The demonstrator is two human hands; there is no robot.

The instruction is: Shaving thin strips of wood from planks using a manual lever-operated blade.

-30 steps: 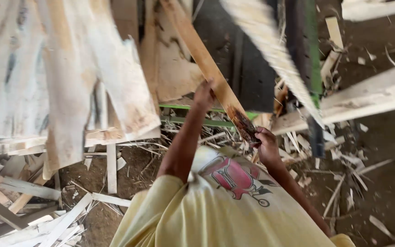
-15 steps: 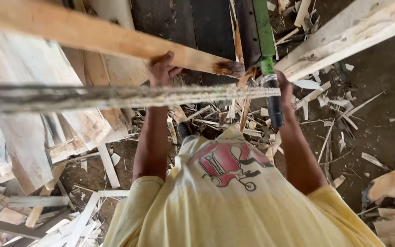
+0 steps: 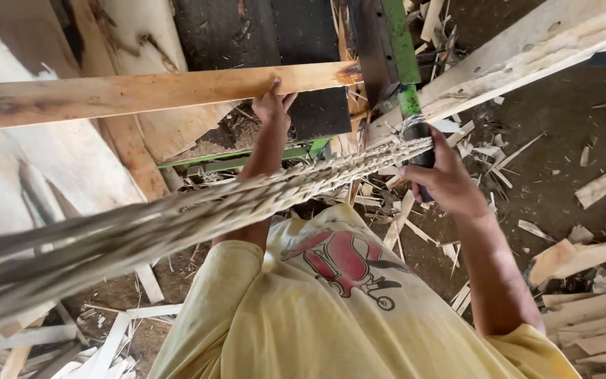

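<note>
As we look down over the yellow shirt (image 3: 359, 316), no container shows in this view, only loose wood. Our left hand (image 3: 273, 107) reaches up to a long wooden plank (image 3: 156, 91); the fingers (image 3: 275, 88) are curled over its lower edge and grip it near its right end. The plank's long axis runs almost level across the upper half of the view, from the left border to a dark, charred-looking tip just left of the green bar (image 3: 400, 49). Its broad pale face is turned toward us.

Our right hand (image 3: 443, 179) is closed around a dark handle (image 3: 422, 158) at the lower end of the green bar, with the fingers wrapped fully round it. A rough, fibrous strip of wood (image 3: 198, 214) slants from the lower left border up to this hand, its far end touching the knuckles; we cannot tell whether the fingers also hold it. It is blurred near the camera.

A second pale beam (image 3: 527, 52) rises toward the upper right corner. Offcuts and splinters (image 3: 597, 186) litter the earthen floor (image 3: 562, 126).
</note>
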